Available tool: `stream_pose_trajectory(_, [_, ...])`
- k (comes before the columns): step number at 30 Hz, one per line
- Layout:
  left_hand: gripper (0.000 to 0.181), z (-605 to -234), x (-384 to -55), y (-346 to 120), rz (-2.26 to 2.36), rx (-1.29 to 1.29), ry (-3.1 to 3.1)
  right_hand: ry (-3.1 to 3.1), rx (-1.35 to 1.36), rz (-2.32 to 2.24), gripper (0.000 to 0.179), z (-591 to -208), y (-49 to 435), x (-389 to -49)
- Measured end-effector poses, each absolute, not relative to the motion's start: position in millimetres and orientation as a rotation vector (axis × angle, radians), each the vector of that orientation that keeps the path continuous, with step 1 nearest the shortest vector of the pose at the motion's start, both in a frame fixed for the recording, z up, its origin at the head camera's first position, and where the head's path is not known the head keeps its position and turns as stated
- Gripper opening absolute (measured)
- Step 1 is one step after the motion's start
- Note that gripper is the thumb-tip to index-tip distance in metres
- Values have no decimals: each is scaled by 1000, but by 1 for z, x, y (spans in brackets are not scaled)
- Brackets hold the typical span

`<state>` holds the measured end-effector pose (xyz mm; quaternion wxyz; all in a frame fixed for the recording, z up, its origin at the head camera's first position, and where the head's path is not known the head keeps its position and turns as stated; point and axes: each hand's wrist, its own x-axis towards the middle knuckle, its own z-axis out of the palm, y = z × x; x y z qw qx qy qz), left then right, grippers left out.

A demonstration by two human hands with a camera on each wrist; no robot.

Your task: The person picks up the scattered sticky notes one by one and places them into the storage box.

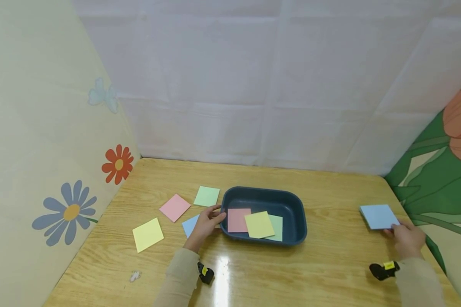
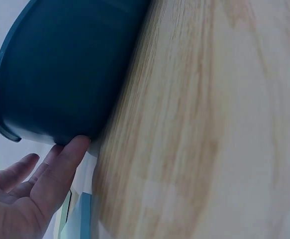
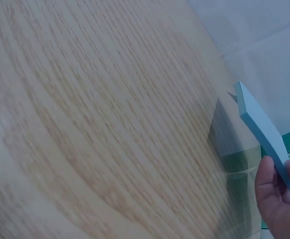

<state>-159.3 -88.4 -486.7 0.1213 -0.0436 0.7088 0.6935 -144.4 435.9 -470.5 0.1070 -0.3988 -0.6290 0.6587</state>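
A dark blue plastic basin [image 1: 261, 194] stands mid-table, with a pink, a yellow and a green sticky note pad inside. At its left end my left hand [image 1: 203, 226] holds the rim, fingertips against the outer wall [image 2: 60, 74]. Partly hidden behind that hand lies a blue sticky note pad [image 1: 189, 224]. Far to the right, my right hand [image 1: 407, 238] pinches another blue sticky note pad [image 1: 379, 216] by its near corner. In the right wrist view this pad [image 3: 261, 127] is tilted above the table, thumb on one face and fingers on the other.
Left of the basin lie a green pad [image 1: 206, 196], a pink pad [image 1: 175, 208] and a yellow pad [image 1: 147, 235]. A small whitish scrap [image 1: 135, 276] is at the front left. Patterned cloths flank the table [image 1: 330, 273], and a white cloth [image 1: 234, 85] hangs behind.
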Motion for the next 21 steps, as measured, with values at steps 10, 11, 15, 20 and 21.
stream_pose_trajectory(10, [53,-487,-159,-89,2034,-114,2062,-1834,-1165,1976,37,-462,429,-139])
stream_pose_trajectory(11, [53,-487,-159,-89,2036,-118,2059,-1830,-1159,1983,33,-462,429,-139])
stream_pose_trajectory(15, [53,-487,-159,-89,2036,-116,2062,-1833,-1147,1992,30,-463,429,-139])
stream_pose_trajectory(20, [52,-487,-158,-89,2042,-122,2059,-1845,-1112,2009,23,-465,430,-138])
stream_pose_trajectory(21, [53,-487,-158,-89,2044,-122,2058,-1839,-1099,2018,21,-465,430,-138])
